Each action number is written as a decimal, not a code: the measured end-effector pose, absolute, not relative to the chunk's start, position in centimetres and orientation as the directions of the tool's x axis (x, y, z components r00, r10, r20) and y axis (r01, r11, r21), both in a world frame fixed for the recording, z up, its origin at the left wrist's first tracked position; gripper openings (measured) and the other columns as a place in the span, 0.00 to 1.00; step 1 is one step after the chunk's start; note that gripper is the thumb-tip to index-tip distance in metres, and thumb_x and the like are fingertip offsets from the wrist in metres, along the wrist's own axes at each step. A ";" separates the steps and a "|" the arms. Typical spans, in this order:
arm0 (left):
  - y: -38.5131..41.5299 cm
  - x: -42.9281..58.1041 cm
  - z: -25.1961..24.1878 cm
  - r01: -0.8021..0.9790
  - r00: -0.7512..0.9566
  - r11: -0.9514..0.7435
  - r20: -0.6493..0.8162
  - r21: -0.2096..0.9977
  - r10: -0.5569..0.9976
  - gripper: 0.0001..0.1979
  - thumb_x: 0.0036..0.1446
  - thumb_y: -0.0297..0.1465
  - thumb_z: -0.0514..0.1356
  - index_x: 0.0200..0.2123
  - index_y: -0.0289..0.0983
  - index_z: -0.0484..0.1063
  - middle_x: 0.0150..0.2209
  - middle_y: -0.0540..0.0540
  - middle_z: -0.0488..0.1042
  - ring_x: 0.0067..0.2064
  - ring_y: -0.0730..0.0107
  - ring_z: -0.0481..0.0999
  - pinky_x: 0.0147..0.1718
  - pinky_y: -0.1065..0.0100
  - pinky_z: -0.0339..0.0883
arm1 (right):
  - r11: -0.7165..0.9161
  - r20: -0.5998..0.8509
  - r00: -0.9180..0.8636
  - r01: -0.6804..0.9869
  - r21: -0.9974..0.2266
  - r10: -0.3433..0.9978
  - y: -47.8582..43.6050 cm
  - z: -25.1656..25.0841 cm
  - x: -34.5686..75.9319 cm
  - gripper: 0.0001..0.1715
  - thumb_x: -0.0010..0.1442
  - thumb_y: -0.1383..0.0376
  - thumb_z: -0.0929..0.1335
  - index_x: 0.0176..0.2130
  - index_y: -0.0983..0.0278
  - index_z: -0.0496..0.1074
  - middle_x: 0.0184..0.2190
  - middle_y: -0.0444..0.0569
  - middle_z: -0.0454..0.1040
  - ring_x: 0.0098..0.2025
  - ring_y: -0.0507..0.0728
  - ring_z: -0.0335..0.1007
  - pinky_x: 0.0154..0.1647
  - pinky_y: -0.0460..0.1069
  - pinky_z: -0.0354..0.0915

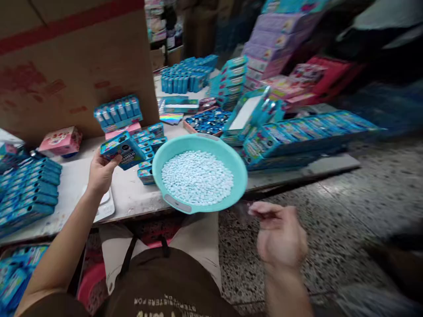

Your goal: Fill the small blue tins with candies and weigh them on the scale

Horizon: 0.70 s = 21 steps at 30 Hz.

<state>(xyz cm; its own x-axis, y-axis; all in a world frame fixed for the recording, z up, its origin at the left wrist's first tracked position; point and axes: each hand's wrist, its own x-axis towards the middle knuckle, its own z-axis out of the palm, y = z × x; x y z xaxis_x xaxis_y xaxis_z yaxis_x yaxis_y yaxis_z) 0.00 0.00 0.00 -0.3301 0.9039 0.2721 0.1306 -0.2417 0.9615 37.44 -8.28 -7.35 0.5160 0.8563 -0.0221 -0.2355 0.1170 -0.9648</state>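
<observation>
**A crowded low table of blue packs, one carton in hand**

The worn white table point(132, 193) sits low over a speckled terrazzo floor point(346, 198), backed on the left by a big cardboard box point(76, 57). Nearly every part of it is taken. Rows of blue packs point(29, 189) lie at the left edge, a pink box point(61, 140) stands near the cardboard, and a long bank of blue cartons point(313, 132) runs off to the right.

A teal basin point(238, 163) of small pale tablets point(197, 177) overhangs the near edge, between the two hands.

The left hand point(101, 174) is raised over a white tray point(107, 207). Its thumb and fingers are closed on the left end of a small blue carton point(122, 149). The carton is off the table, just in front of a loose heap of like cartons point(150, 143). Its long axis runs across the view, dipping a little to the right, with the printed face up (the lettering is too small to read).

The right hand point(280, 240) hangs over the floor, just below the basin, and is blurred. Its fingertips are drawn toward the thumb as if pinching, but I cannot tell whether anything is between them.
</observation>
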 end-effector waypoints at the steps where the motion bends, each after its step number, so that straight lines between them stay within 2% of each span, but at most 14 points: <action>1: -1.5 -2.0 -0.3 0.174 -0.391 -0.224 0.276 0.959 0.878 0.24 0.38 0.35 0.70 0.40 0.38 0.67 0.40 0.49 0.74 0.42 0.70 0.74 0.47 0.68 0.67 | 0.124 -0.011 0.519 -0.225 -0.967 0.855 -8.1 -7.6 37.2 0.25 0.55 0.47 0.64 0.22 0.64 0.69 0.23 0.47 0.72 0.28 0.54 0.68 0.30 0.50 0.64; 5: -7.4 -9.1 -2.2 0.272 -0.592 -0.119 0.264 0.955 0.762 0.23 0.37 0.33 0.71 0.36 0.38 0.67 0.36 0.50 0.74 0.38 0.72 0.74 0.43 0.70 0.68 | 0.121 0.004 0.500 -0.202 -0.972 0.866 -7.4 -8.2 35.7 0.23 0.55 0.49 0.64 0.21 0.64 0.68 0.22 0.47 0.71 0.27 0.54 0.67 0.30 0.50 0.64; 9: -11.1 -13.9 -5.9 0.246 -0.705 -0.053 0.216 0.968 0.676 0.23 0.36 0.35 0.71 0.35 0.38 0.66 0.36 0.50 0.74 0.38 0.72 0.74 0.42 0.70 0.68 | 0.106 0.008 0.457 -0.189 -0.976 0.889 -7.0 -7.8 33.4 0.24 0.55 0.48 0.64 0.21 0.63 0.69 0.22 0.47 0.71 0.28 0.54 0.67 0.32 0.51 0.64; 16: -12.3 -16.7 -11.5 0.133 -0.718 -0.026 0.115 0.991 0.686 0.25 0.36 0.36 0.71 0.37 0.37 0.64 0.36 0.48 0.74 0.39 0.69 0.74 0.43 0.67 0.68 | 0.152 0.148 0.359 0.018 -0.988 0.921 -8.5 -7.0 28.8 0.21 0.59 0.54 0.62 0.24 0.63 0.72 0.26 0.48 0.72 0.35 0.56 0.68 0.40 0.53 0.63; 21: -12.4 -17.4 -12.9 0.119 -0.676 -0.017 0.093 0.993 0.731 0.25 0.38 0.36 0.70 0.39 0.37 0.64 0.37 0.48 0.73 0.41 0.69 0.74 0.45 0.66 0.67 | 0.196 0.216 0.064 0.233 -0.953 0.974 -9.8 -6.4 26.3 0.21 0.63 0.55 0.60 0.29 0.62 0.74 0.31 0.50 0.74 0.39 0.57 0.69 0.44 0.54 0.64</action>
